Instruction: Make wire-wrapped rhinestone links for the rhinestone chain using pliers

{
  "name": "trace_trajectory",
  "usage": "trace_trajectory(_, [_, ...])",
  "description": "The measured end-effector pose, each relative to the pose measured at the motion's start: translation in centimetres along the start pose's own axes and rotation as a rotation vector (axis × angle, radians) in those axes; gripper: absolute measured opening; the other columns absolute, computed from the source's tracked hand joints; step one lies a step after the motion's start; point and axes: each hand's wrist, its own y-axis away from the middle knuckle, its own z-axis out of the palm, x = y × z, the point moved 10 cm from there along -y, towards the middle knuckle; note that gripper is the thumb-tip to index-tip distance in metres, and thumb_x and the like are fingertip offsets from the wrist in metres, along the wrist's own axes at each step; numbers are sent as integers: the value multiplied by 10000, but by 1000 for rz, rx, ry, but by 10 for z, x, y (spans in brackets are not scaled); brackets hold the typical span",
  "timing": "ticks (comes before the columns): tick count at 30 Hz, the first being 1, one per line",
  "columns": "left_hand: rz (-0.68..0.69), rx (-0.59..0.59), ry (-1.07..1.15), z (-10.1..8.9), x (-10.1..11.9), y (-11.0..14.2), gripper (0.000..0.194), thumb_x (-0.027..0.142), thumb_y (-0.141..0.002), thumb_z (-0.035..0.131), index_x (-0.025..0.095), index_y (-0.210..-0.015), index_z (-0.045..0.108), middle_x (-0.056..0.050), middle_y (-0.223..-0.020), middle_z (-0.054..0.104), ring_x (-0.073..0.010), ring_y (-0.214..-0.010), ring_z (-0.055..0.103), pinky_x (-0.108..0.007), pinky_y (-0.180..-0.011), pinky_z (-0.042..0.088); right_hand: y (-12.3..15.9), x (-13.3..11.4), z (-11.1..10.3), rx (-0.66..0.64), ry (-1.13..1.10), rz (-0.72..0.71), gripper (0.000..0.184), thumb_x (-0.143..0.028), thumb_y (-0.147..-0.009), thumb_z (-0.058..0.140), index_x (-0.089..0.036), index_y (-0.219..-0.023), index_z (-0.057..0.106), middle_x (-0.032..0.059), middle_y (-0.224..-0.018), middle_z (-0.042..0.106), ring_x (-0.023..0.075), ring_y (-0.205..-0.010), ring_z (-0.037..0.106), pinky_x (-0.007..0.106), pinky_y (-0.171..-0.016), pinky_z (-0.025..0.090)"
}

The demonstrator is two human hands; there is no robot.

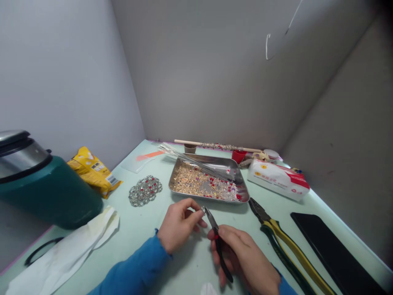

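Between the thumb and finger of my left hand (178,223) is a small beaded wire piece (203,209), too tiny to make out in detail. My right hand (242,254) grips black-handled needle-nose pliers (218,241), whose tips meet the beaded piece at my left fingertips. Just beyond both hands is a metal tray (208,198) of gold, clear, red and purple beads (188,180). A bundle of thin silver wires (181,155) lies slantwise across it. Left of the tray rests a flat beaded wire openwork piece (145,191) with red beads.
Large green-and-yellow pliers (284,241) and a black phone-like slab (334,254) lie at right, below a tissue pack (278,180). A teal flask (46,188), yellow packet (95,172) and white cloth (67,254) are at left. A bead-wrapped stick (221,146) lies along the back.
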Motion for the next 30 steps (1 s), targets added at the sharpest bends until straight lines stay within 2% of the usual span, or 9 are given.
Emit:
trace_trajectory(2, [-109, -51, 167, 6, -13, -3, 205, 350, -765, 558, 147, -760, 524, -89, -688, 685, -166, -587, 629, -290, -574, 487, 0, -1, 2, -20, -44, 4, 324, -426, -834, 416, -124, -851, 530, -5, -593, 489, 101, -423, 462, 233, -351, 434])
trace_trajectory(5, [-155, -71, 268, 9, -21, -5, 253, 374, -724, 608, 133, -736, 530, -88, -661, 684, -168, -601, 639, -301, -607, 503, -1, -3, 3, -37, -29, -3, 317, -417, -835, 422, -124, -841, 544, 19, -664, 496, 138, -551, 516, 283, -428, 496])
trace_trajectory(8, [-185, -71, 278, 10, -25, -5, 259, 374, -703, 628, 129, -723, 546, -76, -638, 683, -164, -583, 640, -297, -607, 505, -2, -2, 1, -27, 54, 10, 318, -411, -842, 419, -123, -861, 554, 31, -700, 516, 147, -607, 543, 288, -499, 506])
trace_trajectory(11, [-177, -45, 204, 8, -23, -4, 217, 348, -715, 612, 136, -723, 564, -73, -636, 687, -169, -591, 643, -293, -603, 500, -1, -3, -2, 0, 122, 24, 324, -427, -830, 429, -130, -854, 557, 23, -687, 520, 134, -583, 542, 266, -502, 489])
trace_trajectory(14, [-106, 13, 39, 1, -13, -2, 160, 305, -737, 578, 147, -717, 591, -65, -623, 686, -172, -597, 640, -277, -590, 484, 1, -5, -3, 31, 186, 37, 331, -427, -832, 411, -131, -829, 559, 9, -652, 518, 115, -526, 535, 248, -492, 466])
trace_trajectory(22, [228, 75, -444, -3, 19, 5, 161, 212, -790, 500, 181, -708, 636, -35, -653, 660, -161, -621, 605, -262, -600, 418, -1, 0, -6, 33, 307, 19, 312, -364, -860, 360, -130, -873, 565, 7, -639, 523, 113, -502, 518, 232, -450, 416])
trace_trajectory(30, [292, 68, -623, 2, 26, 7, 178, 178, -812, 468, 161, -712, 614, -56, -668, 637, -166, -630, 574, -271, -601, 396, -1, 0, -8, 90, 460, -17, 316, -369, -881, 334, -152, -875, 565, -17, -607, 509, 90, -430, 480, 219, -422, 369])
